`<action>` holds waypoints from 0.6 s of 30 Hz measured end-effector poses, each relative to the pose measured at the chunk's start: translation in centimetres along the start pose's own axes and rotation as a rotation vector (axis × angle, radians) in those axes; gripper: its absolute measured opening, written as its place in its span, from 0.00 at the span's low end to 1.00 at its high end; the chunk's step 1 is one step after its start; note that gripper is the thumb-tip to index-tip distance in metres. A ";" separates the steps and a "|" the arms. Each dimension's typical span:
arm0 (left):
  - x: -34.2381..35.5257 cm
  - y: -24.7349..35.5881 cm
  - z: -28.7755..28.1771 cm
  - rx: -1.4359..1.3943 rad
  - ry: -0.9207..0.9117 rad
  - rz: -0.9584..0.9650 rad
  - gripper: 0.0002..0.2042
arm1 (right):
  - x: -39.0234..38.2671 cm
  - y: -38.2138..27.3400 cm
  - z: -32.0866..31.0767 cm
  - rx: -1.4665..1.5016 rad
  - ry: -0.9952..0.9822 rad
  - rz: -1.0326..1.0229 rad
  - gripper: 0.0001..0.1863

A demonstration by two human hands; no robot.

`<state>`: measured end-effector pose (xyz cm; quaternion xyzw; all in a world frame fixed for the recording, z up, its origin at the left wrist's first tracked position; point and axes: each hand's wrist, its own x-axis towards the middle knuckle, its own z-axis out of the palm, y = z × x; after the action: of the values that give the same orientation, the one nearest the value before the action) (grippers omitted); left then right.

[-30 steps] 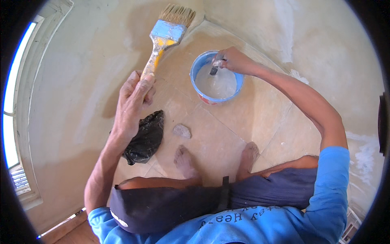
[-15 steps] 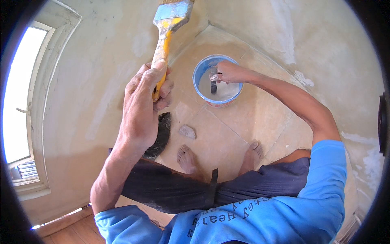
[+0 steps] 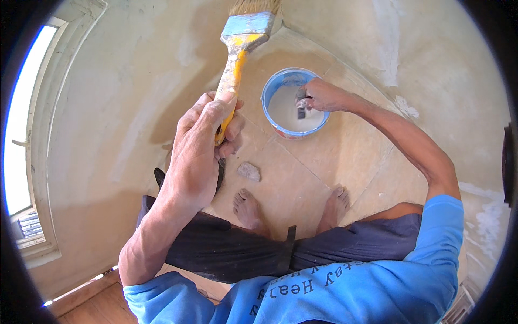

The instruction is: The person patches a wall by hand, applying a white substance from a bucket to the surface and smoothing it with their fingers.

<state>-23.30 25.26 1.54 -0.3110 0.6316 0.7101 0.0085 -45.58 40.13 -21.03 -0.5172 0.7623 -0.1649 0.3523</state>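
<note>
A wide paintbrush (image 3: 245,24), with a blue ferrule and a paint-smeared yellow-and-white handle, is held upright in my left hand (image 3: 202,146), fingers wrapped round the handle. My right hand (image 3: 321,96) is at the blue bucket (image 3: 283,75) on the floor, pinching a small dark tool (image 3: 301,112) down in the white liquid (image 3: 288,110); what kind of tool it is I cannot tell. Below the bucket lies a grey lump (image 3: 249,170). A black plastic bag (image 3: 159,176) is mostly hidden behind my left forearm.
Tiled floor (image 3: 350,151) meets patchy plastered walls (image 3: 421,54) in a corner behind the bucket. A bright window (image 3: 21,135) is on the left, with a wooden surface (image 3: 91,297) at lower left. My bare feet (image 3: 245,208) are below the bucket.
My left hand and the brush have shifted right, over more of the bag. My right hand has moved slightly within the bucket, the dark tool still in it.
</note>
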 end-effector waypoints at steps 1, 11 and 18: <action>0.2 -0.4 -0.4 -0.049 -0.001 -0.005 0.14 | 0.5 -0.5 0.3 0.092 0.000 0.055 0.10; 0.2 -0.1 -0.7 -0.054 0.008 -0.010 0.14 | 1.1 1.1 -1.1 -0.148 0.291 -0.093 0.16; -0.1 -0.5 -0.4 -0.095 -0.031 0.027 0.13 | 0.2 -0.6 0.9 0.662 0.285 0.133 0.14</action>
<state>-22.83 25.03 1.20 -0.2917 0.6010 0.7441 -0.0060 -44.58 39.80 -21.36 -0.2961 0.7411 -0.4499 0.4008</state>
